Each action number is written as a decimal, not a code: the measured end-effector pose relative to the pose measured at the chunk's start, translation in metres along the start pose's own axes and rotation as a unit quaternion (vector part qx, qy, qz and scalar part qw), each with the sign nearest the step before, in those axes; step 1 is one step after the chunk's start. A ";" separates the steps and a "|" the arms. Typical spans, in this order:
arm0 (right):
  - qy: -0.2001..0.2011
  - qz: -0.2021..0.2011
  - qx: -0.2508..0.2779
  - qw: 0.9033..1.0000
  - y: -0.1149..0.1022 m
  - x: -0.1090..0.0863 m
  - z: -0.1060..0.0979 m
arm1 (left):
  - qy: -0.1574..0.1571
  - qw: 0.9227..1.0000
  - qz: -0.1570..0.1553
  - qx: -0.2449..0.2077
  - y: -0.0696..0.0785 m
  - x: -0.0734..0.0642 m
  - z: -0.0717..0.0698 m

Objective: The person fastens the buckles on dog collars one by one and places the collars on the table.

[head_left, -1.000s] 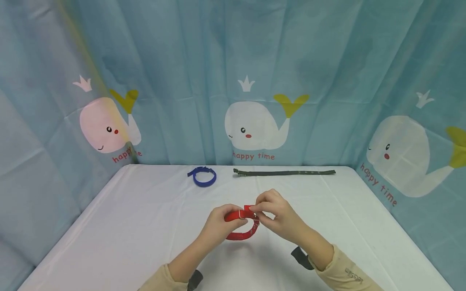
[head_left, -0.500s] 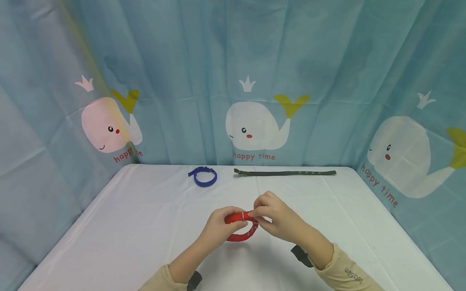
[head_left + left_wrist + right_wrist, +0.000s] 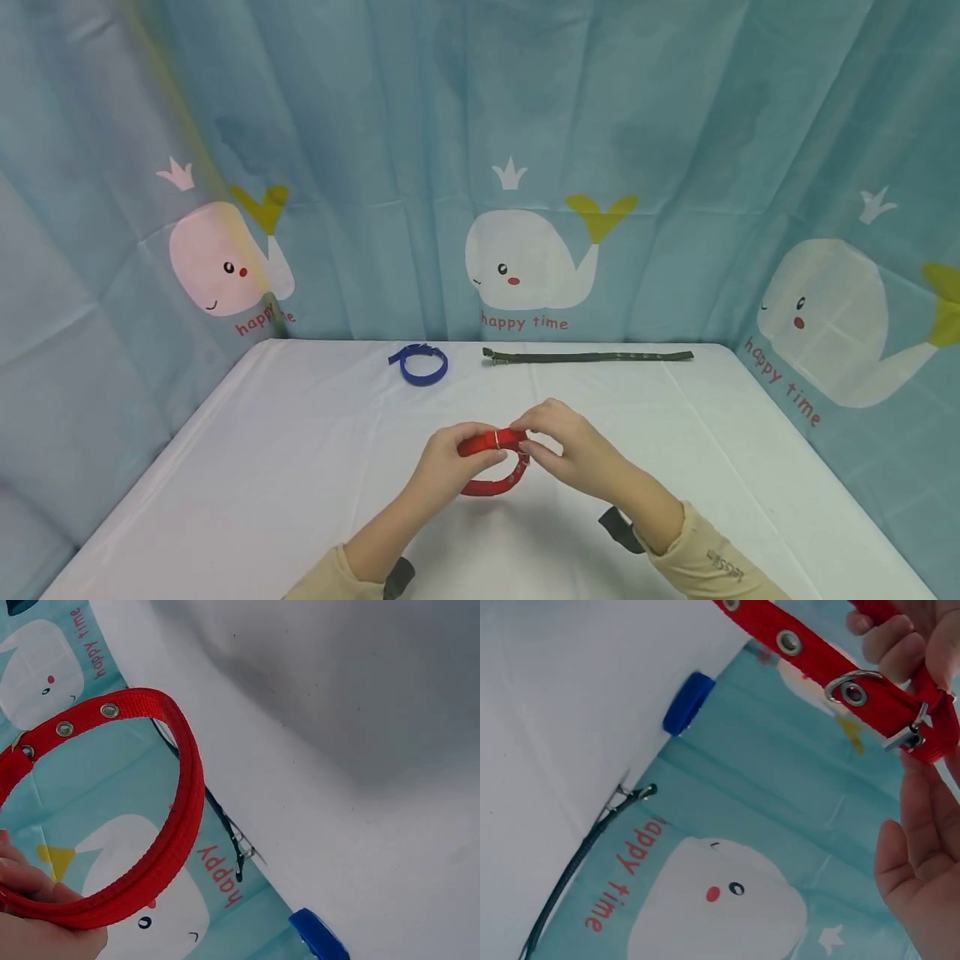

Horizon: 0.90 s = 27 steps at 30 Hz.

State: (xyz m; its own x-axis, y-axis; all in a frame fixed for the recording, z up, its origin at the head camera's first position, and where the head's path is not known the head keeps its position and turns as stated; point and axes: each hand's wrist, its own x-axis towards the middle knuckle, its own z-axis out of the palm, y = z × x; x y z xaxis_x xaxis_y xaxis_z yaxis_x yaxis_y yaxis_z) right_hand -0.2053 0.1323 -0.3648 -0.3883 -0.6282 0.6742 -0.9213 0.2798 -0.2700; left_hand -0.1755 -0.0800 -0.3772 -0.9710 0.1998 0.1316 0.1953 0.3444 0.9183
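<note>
A red dog collar (image 3: pixel 491 487), bent into a loop, is held above the white table. My left hand (image 3: pixel 441 462) pinches its upper left side between thumb and fingers. At the upper right of the loop, my right hand (image 3: pixel 572 442) has thumb and index finger on the strap by the buckle. The right wrist view shows the metal buckle (image 3: pixel 906 739) with the strap through it, a D-ring (image 3: pixel 847 681) and eyelets. From the left wrist view, the collar's band (image 3: pixel 191 802) curves wide, with metal eyelets (image 3: pixel 110 711) along one part. Fingers partly hide the strap end.
Toward the back of the white table (image 3: pixel 300 467) lies a blue collar (image 3: pixel 424 380), looped. To its right, a dark green collar (image 3: pixel 585 357) stretches straight near the back edge. Behind the table hangs a blue curtain (image 3: pixel 420 167) printed with whales.
The red strap end, sticking up a second ago, lies lower along the loop. My right fingers have shifted slightly left and spread along the strap. The collar has moved slightly left.
</note>
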 end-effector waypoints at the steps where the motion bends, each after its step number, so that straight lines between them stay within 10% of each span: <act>1: 0.008 0.012 0.006 1.000 0.000 -0.001 0.000 | 0.002 1.000 -0.003 0.000 0.000 0.000 -0.001; 13: 0.039 -0.037 0.029 0.998 0.005 -0.004 0.012 | -0.001 1.000 -0.013 -0.019 -0.003 0.001 -0.001; 18: 0.007 0.080 0.051 0.995 0.002 -0.006 0.012 | 0.001 0.999 -0.021 -0.027 -0.004 -0.001 -0.005; 21: -0.051 0.225 0.116 0.966 0.003 -0.008 0.012 | 0.009 0.999 -0.022 -0.028 -0.005 -0.002 -0.008; 27: -0.152 0.406 0.261 0.862 0.016 -0.012 0.026 | 0.042 0.997 -0.032 -0.055 -0.011 -0.002 -0.015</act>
State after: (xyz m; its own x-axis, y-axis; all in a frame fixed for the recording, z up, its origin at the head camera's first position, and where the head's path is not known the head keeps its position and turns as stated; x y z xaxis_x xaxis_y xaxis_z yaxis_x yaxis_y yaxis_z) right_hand -0.2157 0.1250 -0.3950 -0.8233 -0.5629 -0.0730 -0.1954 0.4019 -0.8946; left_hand -0.1779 -0.0981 -0.3816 -0.9899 0.1024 0.0981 0.1211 0.2503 0.9606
